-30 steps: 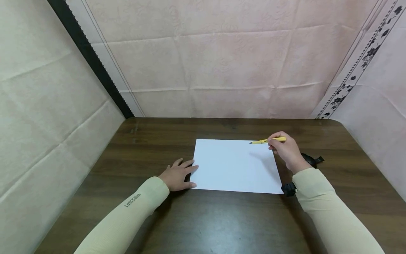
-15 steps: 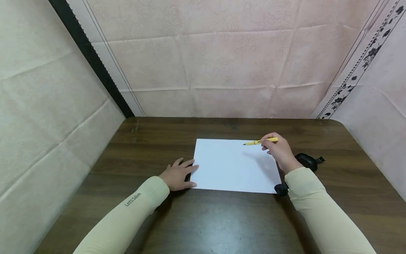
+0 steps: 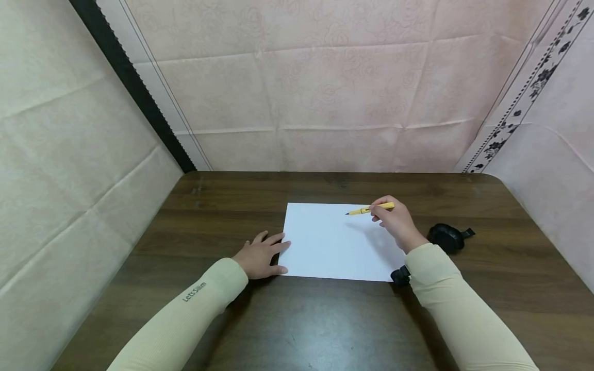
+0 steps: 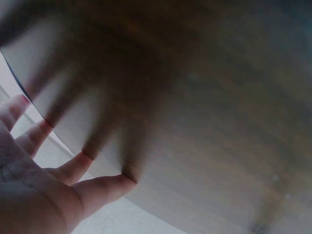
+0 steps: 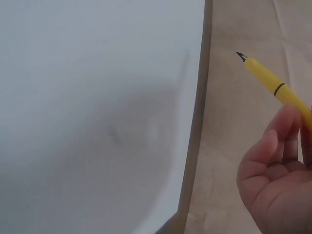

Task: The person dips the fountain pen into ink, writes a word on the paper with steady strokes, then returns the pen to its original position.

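A blank white sheet of paper [image 3: 334, 247] lies on the brown table. My left hand [image 3: 261, 256] rests at its left edge with fingers spread, thumb and fingertips overlapping the margin; the left wrist view shows these fingers [image 4: 105, 187] against the tabletop. Above the paper's upper right part, my right hand [image 3: 392, 219] pinches a yellow fountain pen [image 3: 368, 208] between thumb and fingers. The pen points left, and its shadow falls on the sheet below. In the right wrist view the pen's dark nib [image 5: 240, 56] is bare and appears beyond the paper's edge.
A rounded black object with a short tab [image 3: 446, 237] lies on the table right of my right wrist. A small black device [image 3: 400, 275] sits at that wrist. Pale cloth [image 3: 325, 93] hangs behind the table and on both sides.
My right hand has moved left over the paper with the pen, uncovering more of the rounded black object. The nib has come slightly nearer me. My left hand and the paper stay put.
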A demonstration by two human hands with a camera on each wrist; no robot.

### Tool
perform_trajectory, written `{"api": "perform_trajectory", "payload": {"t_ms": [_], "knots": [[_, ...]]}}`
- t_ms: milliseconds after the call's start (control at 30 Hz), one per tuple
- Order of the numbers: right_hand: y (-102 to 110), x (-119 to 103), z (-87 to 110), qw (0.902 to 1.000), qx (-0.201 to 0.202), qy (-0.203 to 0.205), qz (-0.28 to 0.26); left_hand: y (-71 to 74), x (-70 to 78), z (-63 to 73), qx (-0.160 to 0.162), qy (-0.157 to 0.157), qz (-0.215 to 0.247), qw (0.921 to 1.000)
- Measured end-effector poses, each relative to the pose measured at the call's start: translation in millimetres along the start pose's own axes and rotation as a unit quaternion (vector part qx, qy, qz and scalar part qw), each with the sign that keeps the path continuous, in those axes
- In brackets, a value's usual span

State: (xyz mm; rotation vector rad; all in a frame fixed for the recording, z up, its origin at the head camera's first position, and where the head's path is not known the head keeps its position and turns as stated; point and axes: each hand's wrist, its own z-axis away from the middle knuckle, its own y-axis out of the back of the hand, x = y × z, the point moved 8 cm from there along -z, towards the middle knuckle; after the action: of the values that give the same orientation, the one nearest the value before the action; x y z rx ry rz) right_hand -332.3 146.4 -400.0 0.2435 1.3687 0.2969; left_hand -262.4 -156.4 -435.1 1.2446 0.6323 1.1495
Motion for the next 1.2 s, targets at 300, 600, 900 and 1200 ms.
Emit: {"api": "perform_trajectory", "payload": {"t_ms": [300, 600, 900, 1200], "knots": [[-14, -1, -1.5, 0.9999, -0.011, -0.002, 0.007, -1.5, -0.6, 0.3, -0.002, 0.001, 0.000, 1.0000], [-26, -2, -3.7, 0.9998, -0.019, -0.001, 0.010, -1.1, -0.7, -0.9, -0.004, 0.002, -0.003, 1.0000], [-34, -2, -7.1, 0.9998, -0.017, -0.004, 0.012, -0.5, -0.8, -1.1, -0.005, 0.006, -0.007, 0.9999], [-43, -1, -10.9, 0.9995, -0.025, -0.001, 0.021, 0.3, 1.0, 1.7, -0.008, 0.004, -0.003, 1.0000]]}}
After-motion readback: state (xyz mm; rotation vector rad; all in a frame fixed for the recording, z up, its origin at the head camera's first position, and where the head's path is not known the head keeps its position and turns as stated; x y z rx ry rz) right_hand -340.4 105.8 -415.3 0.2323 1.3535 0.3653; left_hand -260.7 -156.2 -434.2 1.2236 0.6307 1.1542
